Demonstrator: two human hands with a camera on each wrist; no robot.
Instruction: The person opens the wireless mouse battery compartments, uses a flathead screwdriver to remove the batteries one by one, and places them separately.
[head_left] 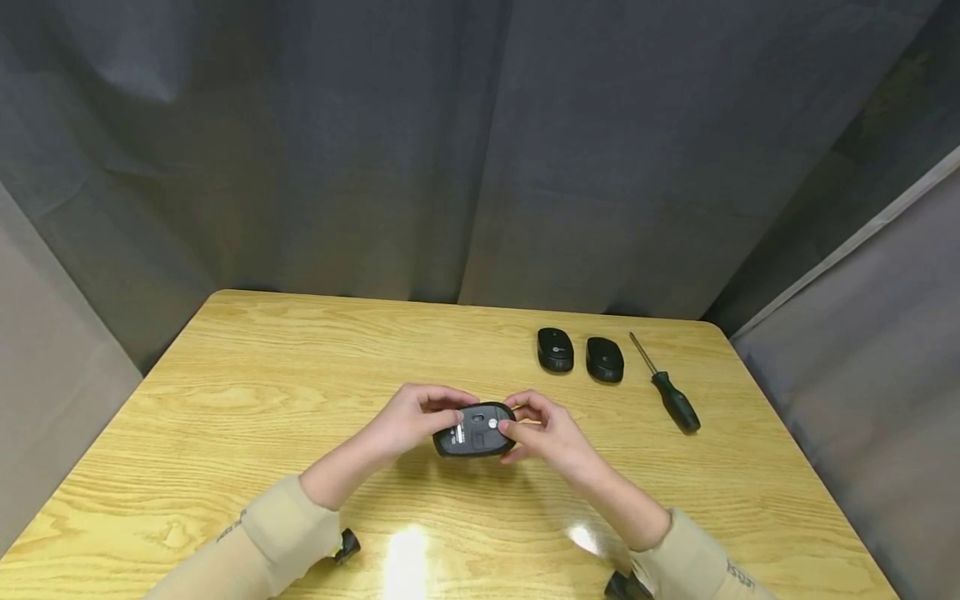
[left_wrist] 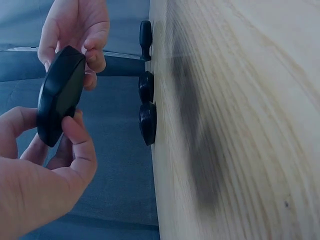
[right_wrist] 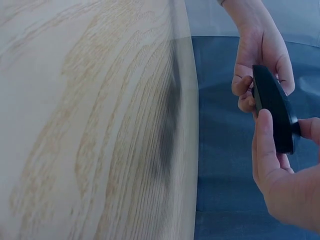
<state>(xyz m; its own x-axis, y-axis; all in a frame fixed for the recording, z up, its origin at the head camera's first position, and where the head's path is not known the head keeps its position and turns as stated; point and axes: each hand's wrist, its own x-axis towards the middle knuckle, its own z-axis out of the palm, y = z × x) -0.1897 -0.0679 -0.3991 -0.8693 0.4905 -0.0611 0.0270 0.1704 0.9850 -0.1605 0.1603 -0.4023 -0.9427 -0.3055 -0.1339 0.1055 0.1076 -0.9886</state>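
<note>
A black computer mouse [head_left: 480, 440] is held above the table, its underside with labels and a small round white spot turned up toward the head view. My left hand [head_left: 412, 419] grips its left end, thumb on the underside. At the right end my right hand [head_left: 551, 437] pinches it, thumb near the white spot. Both wrist views show the mouse [left_wrist: 61, 95] edge-on, raised off the wood with its shadow below. Fingers of each hand curl round its ends, and the right hand's far fingers are partly hidden behind the mouse in the head view.
Two more black mice, one [head_left: 555, 350] beside the other [head_left: 604, 360], sit toward the back right of the wooden table [head_left: 300, 367]. Right of them lies a screwdriver [head_left: 675, 402] with a dark green handle. Grey curtains [head_left: 360, 150] hang behind the back edge.
</note>
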